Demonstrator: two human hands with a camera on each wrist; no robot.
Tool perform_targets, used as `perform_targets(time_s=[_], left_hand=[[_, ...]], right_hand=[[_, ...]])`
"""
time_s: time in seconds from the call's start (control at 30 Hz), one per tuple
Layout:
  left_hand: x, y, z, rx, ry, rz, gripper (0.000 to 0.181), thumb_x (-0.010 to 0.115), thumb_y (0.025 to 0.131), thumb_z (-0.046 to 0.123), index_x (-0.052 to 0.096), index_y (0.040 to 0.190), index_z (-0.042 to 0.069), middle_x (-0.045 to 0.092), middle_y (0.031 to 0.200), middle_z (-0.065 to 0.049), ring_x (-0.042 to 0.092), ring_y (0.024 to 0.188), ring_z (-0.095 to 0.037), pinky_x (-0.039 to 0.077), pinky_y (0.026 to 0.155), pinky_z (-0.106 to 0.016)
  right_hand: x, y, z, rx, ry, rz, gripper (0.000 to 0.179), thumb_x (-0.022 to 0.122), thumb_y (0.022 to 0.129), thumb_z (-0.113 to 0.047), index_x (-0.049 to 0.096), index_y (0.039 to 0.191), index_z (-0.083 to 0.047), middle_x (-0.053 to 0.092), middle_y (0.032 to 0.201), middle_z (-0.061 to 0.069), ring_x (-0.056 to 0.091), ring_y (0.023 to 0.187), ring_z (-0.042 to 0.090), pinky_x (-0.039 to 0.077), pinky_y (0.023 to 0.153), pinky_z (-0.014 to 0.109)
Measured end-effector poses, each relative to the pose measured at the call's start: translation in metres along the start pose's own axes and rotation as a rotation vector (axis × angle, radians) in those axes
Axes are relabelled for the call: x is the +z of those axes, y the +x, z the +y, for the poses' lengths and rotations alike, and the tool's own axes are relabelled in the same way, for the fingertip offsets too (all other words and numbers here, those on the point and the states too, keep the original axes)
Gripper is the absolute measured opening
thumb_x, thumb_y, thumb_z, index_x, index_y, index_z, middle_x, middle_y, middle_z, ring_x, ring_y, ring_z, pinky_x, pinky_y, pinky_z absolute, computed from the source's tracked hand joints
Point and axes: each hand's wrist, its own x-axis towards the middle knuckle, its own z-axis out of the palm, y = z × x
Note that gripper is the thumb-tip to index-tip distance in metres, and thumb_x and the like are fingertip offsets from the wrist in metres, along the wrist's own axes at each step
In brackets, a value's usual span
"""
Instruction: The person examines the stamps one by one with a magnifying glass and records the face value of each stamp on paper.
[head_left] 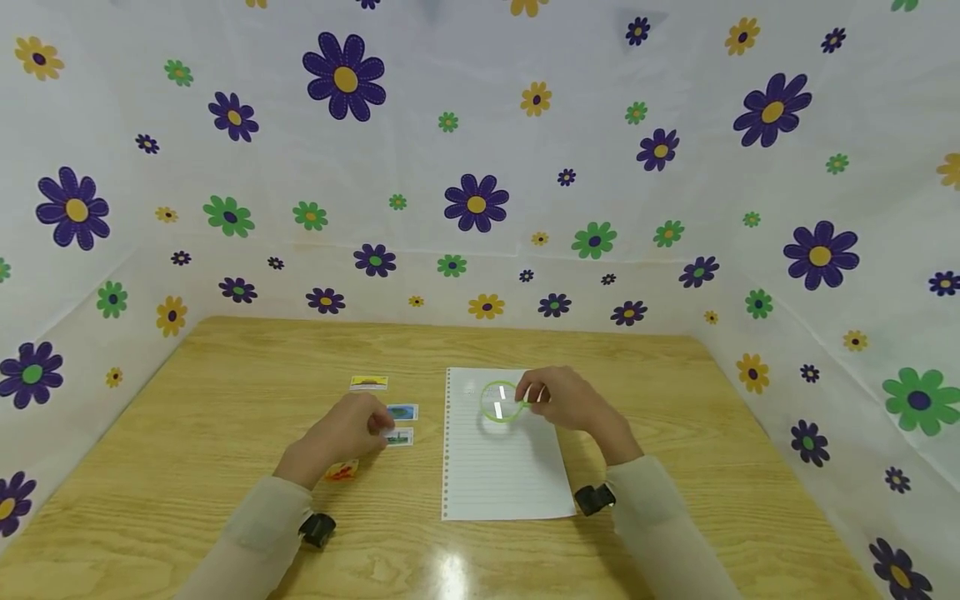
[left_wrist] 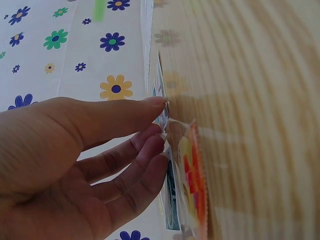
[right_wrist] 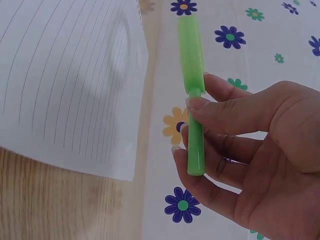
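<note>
My right hand (head_left: pixel 564 398) holds a green magnifying glass (head_left: pixel 482 407) above a lined sheet, its handle (right_wrist: pixel 196 150) between thumb and fingers. In the head view the round lens catches bright glare. To the left, my left hand (head_left: pixel 351 429) is low over the table, thumb and fingertips pinching the near edge of a small stamp-like picture (head_left: pixel 402 437) with a white border. Just behind it lies a blue stamp (head_left: pixel 405 412), and farther back a yellow one (head_left: pixel 369 382). A red-orange stamp (head_left: pixel 342 471) with a scalloped edge lies beneath the left wrist, partly covered.
The lined paper (head_left: pixel 495 483), with punched holes down its left side, lies on the wooden table (head_left: pixel 225 392). A white flowered cloth (head_left: pixel 420 150) surrounds the table at the back and sides. Small dark cameras are strapped on both wrists.
</note>
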Motion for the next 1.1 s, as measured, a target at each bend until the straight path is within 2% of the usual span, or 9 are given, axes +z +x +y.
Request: perform_targets(time_s=[0.5, 0.73, 1.1], left_hand=[[-0.001, -0.003, 0.001, 0.021, -0.006, -0.005, 0.017, 0.08, 0.084, 0.0, 0.079, 0.101, 0.003, 0.075, 0.098, -0.007, 0.066, 0.089, -0.018, 0.059, 0.082, -0.04], [-0.002, -0.004, 0.001, 0.056, 0.005, 0.006, 0.017, 0.079, 0.084, -0.002, 0.079, 0.101, 0.002, 0.076, 0.098, -0.008, 0.067, 0.086, -0.018, 0.06, 0.079, -0.038], [-0.002, -0.005, 0.004, 0.029, -0.004, -0.006, 0.018, 0.079, 0.085, -0.001, 0.079, 0.102, 0.003, 0.075, 0.099, -0.008, 0.066, 0.087, -0.018, 0.06, 0.081, -0.039]], right_hand=[[0.01, 0.007, -0.014, -0.053, 0.003, -0.013, 0.022, 0.069, 0.089, 0.009, 0.074, 0.102, -0.008, 0.073, 0.09, 0.008, 0.066, 0.081, 0.016, 0.058, 0.075, 0.031], [0.015, 0.012, -0.022, -0.09, -0.014, -0.012, 0.021, 0.069, 0.089, 0.008, 0.075, 0.101, -0.008, 0.073, 0.089, 0.007, 0.065, 0.079, 0.016, 0.056, 0.074, 0.028], [0.029, 0.02, -0.037, -0.125, 0.008, -0.023, 0.022, 0.07, 0.088, 0.009, 0.075, 0.098, -0.01, 0.073, 0.088, 0.006, 0.063, 0.078, 0.014, 0.054, 0.073, 0.026]])
